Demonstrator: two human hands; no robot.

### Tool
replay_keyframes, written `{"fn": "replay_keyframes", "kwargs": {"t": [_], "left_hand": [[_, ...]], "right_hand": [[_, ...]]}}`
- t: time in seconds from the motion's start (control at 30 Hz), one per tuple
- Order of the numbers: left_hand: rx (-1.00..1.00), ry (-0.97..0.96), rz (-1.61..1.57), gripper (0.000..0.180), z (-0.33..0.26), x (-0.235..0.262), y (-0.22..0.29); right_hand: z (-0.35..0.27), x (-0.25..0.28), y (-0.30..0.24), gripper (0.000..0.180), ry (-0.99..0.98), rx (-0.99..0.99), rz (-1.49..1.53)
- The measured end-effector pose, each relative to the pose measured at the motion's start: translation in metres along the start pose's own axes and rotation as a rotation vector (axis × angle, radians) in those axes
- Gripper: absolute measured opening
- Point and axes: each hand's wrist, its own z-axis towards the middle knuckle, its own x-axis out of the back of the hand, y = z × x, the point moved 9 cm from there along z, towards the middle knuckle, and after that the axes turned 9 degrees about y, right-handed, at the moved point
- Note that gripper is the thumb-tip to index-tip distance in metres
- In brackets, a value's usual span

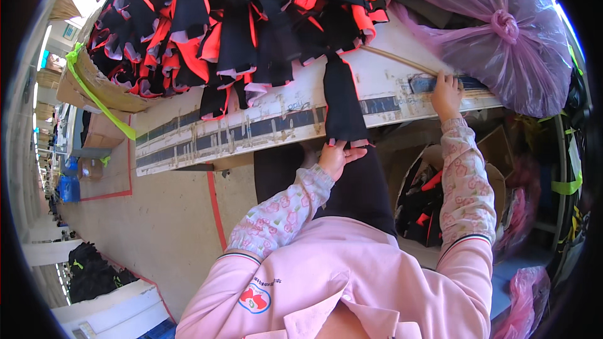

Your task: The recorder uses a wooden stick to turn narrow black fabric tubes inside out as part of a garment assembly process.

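My left hand [337, 157] grips the lower end of a long black fabric strip [342, 103] that hangs over the front edge of a white worktable [251, 127]. My right hand [445, 92] rests flat on the table edge, fingers on a thin wooden stick [402, 60] that lies along the tabletop. Behind the strip, a big heap of black, red-orange and pink fabric pieces [239, 19] covers the table.
A tied purple plastic bag [496, 31] bulges at the table's right end. A cardboard box of black and red pieces [421, 201] stands under the table by my right arm. Another purple bag [527, 295] lies lower right. Concrete floor with red lines [213, 207] spreads left.
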Motion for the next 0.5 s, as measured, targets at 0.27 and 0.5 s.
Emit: {"fn": "replay_keyframes", "kwargs": {"t": [0.27, 0.5], "left_hand": [[0.017, 0.029, 0.042, 0.028, -0.002, 0.003, -0.003], [0.008, 0.041, 0.079, 0.026, -0.003, 0.001, -0.003]], "right_hand": [[-0.014, -0.003, -0.003, 0.013, -0.141, 0.339, 0.129], [-0.148, 0.098, 0.01, 0.012, -0.779, -0.302, 1.108]]}}
